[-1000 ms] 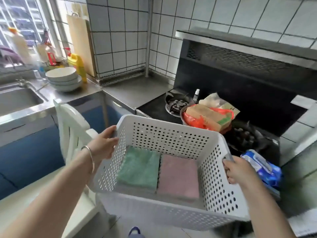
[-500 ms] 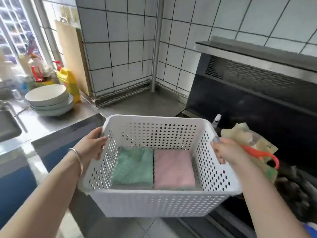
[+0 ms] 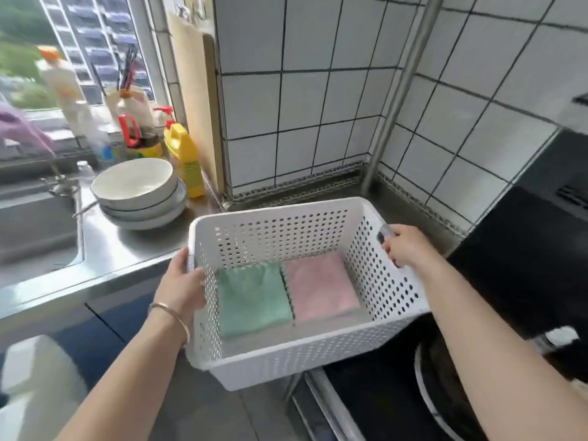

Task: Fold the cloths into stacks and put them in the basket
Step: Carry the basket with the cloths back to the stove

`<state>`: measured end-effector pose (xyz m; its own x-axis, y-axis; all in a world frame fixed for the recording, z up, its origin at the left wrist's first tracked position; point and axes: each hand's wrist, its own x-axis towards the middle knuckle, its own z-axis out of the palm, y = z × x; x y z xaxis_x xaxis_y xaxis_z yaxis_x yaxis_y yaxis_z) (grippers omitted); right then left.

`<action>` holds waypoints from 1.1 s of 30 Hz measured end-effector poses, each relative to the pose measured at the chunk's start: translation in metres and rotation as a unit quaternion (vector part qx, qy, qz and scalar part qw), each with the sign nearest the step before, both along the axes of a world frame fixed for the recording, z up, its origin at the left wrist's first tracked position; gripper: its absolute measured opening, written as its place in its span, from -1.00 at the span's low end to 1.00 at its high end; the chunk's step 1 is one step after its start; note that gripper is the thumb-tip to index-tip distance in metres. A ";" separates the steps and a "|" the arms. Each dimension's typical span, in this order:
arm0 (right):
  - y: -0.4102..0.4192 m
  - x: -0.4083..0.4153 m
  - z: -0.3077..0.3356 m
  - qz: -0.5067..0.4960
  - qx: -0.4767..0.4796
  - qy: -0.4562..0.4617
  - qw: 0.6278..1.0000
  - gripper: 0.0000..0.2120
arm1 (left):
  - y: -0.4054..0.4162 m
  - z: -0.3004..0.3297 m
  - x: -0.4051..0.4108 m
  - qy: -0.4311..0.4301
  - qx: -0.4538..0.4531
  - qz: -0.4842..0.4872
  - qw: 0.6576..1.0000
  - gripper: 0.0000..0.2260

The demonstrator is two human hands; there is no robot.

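A white perforated basket point(image 3: 280, 361) hangs in the air over the steel counter's corner, held by both hands. Inside lie two folded stacks side by side: a green cloth stack point(image 3: 253, 297) on the left and a pink cloth stack point(image 3: 321, 286) on the right. My left hand point(image 3: 183, 286) grips the basket's left wall, thumb over the rim. Fingers of my right hand point(image 3: 407, 245) curl round the right rim handle.
A steel counter point(image 3: 133, 249) runs left to a sink point(image 3: 35, 230). Stacked bowls point(image 3: 140, 192), a yellow bottle point(image 3: 186, 162) and a leaning cutting board point(image 3: 197, 103) stand behind. A black stove point(image 3: 525, 265) and a pan point(image 3: 445, 393) lie to the right. A vertical steel pipe point(image 3: 397, 97) rises in the corner.
Both hands have carried the basket leftward from above the stove toward the counter corner. My view has turned left; the bags on the stove have left the frame.
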<state>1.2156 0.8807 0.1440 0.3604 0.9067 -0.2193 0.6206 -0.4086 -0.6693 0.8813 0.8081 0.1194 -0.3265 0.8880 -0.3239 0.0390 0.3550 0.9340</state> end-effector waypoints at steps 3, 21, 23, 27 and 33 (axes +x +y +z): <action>0.053 0.003 -0.010 0.019 -0.007 0.011 1.000 -0.70 | 0.031 -0.010 0.012 0.001 -0.010 0.038 0.999 -0.51; 0.165 0.054 -0.038 0.079 -0.001 -0.147 0.986 -0.68 | 0.137 -0.037 0.078 -0.035 -0.012 0.113 0.993 -0.51; 0.159 0.064 -0.039 0.077 -0.006 -0.198 0.977 -0.64 | 0.145 -0.042 0.089 -0.045 -0.011 0.116 0.992 -0.52; 0.140 0.084 -0.043 0.051 -0.024 -0.256 0.965 -0.53 | 0.157 -0.049 0.108 -0.041 -0.015 0.116 0.992 -0.52; 0.125 0.113 -0.049 0.005 -0.042 -0.237 0.971 -0.51 | 0.175 -0.048 0.132 -0.073 -0.006 0.120 0.990 -0.52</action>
<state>1.3282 1.0058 0.0950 0.4303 0.8966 -0.1049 0.8545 -0.4420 -0.2730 1.0129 0.9829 0.0710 -0.4765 0.7867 -0.3925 -0.1821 0.3484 0.9195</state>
